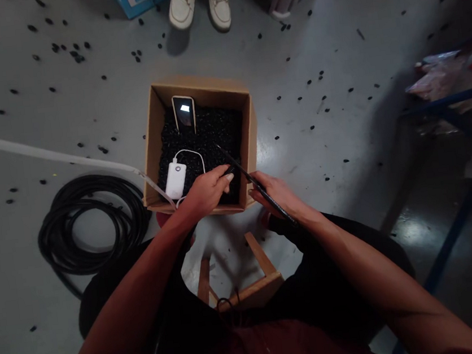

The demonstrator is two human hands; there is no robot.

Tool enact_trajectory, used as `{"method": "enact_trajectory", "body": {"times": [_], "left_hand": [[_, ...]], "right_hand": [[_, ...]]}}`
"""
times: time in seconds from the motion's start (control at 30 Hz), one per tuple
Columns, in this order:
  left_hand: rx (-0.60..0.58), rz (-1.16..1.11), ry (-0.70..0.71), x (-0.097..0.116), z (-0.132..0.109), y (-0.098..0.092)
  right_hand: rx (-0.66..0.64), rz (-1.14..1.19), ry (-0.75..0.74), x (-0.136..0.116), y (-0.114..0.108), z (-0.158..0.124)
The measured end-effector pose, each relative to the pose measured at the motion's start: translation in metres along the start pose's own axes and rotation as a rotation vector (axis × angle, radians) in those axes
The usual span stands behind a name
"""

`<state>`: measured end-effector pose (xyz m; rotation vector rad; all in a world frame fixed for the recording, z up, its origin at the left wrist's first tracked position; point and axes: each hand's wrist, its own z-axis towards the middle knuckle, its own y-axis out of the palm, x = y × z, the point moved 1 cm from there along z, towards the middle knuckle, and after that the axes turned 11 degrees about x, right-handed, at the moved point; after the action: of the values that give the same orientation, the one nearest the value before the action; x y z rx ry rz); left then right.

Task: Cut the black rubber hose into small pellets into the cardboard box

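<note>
A cardboard box [152,135] stands on the floor in front of my knees, filled with several small black pieces [214,131]. My left hand [207,190] reaches over the box's near edge, its fingertips pinched on a small black piece. My right hand [274,192] is closed around a thin black rod [244,171] that slants up-left over the box. A phone [184,113] with a lit screen leans against the box's far wall. A white power bank [175,179] with a white cable lies on the pieces at the near left.
Black pieces are scattered over the grey floor. A coiled black hose [90,225] lies at the left, with a pale tube [46,155] running to the box. Another person's white shoes [199,2] stand beyond the box. A blue metal frame [466,145] stands at the right. A wooden stool [248,286] sits under me.
</note>
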<state>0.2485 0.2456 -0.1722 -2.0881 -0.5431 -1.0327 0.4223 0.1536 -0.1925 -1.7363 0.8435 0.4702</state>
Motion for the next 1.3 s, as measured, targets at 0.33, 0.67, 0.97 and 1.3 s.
{"method": "enact_trajectory", "body": {"times": [0.33,0.67,0.97,1.3], "left_hand": [[0.008,-0.041,-0.088,-0.002,0.0,0.003],[-0.034,0.07,-0.094,-0.005,0.001,0.007],[-0.023,0.085,-0.12,-0.008,-0.001,0.011],[-0.065,-0.133,-0.233,-0.033,0.002,0.028]], "right_hand": [[-0.016,-0.08,0.012,0.004,0.004,0.001],[-0.067,-0.185,0.037,0.004,0.006,-0.001],[-0.116,-0.256,0.065,0.003,0.007,-0.003],[-0.15,-0.339,0.067,0.009,0.013,-0.004]]}}
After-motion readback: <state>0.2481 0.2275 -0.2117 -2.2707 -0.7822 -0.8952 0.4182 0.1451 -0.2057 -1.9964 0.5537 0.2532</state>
